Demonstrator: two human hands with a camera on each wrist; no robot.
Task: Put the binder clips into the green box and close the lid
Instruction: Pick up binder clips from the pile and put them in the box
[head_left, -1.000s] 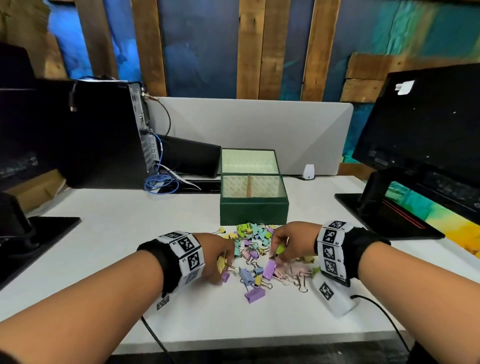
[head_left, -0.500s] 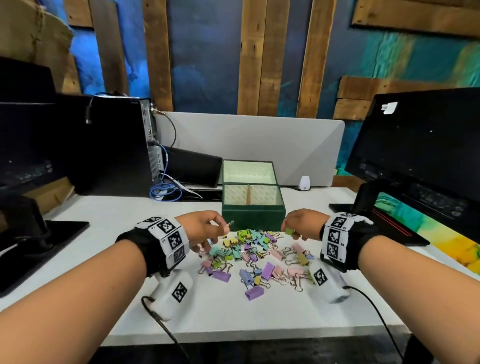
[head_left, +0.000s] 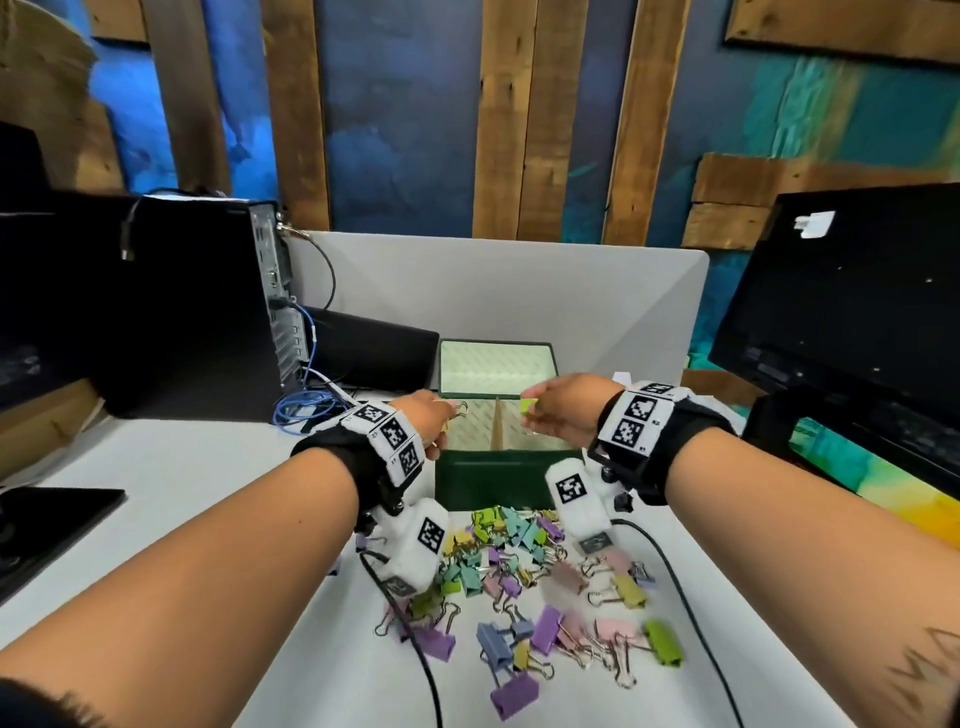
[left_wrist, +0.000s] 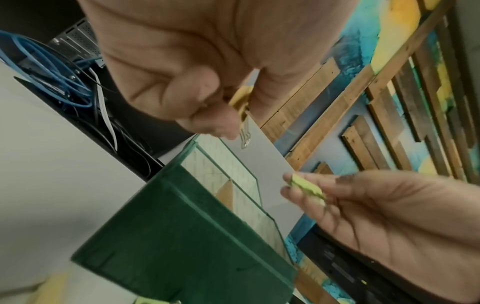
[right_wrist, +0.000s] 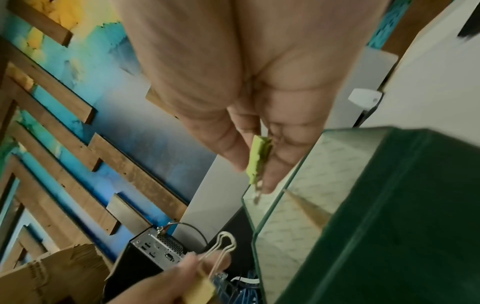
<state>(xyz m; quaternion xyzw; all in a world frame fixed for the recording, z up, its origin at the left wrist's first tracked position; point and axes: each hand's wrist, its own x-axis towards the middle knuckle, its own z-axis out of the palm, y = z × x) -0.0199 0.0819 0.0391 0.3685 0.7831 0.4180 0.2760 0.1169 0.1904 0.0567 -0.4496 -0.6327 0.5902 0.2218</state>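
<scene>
Now raised over the green box (head_left: 493, 480), left hand (head_left: 423, 415) grip pinching yellow clip (left_wrist: 240, 100), right hand (head_left: 563, 410) grip pinching green clip (head_left: 528, 406)

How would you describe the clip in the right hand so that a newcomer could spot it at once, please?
Start at the open green box in the middle of the white desk. Above its right half hovers the right hand, pinching a lime-green clip in its fingertips. Unlike the pile of clips on the desk, it is held in the air, and the left hand's clip is yellow.
</scene>
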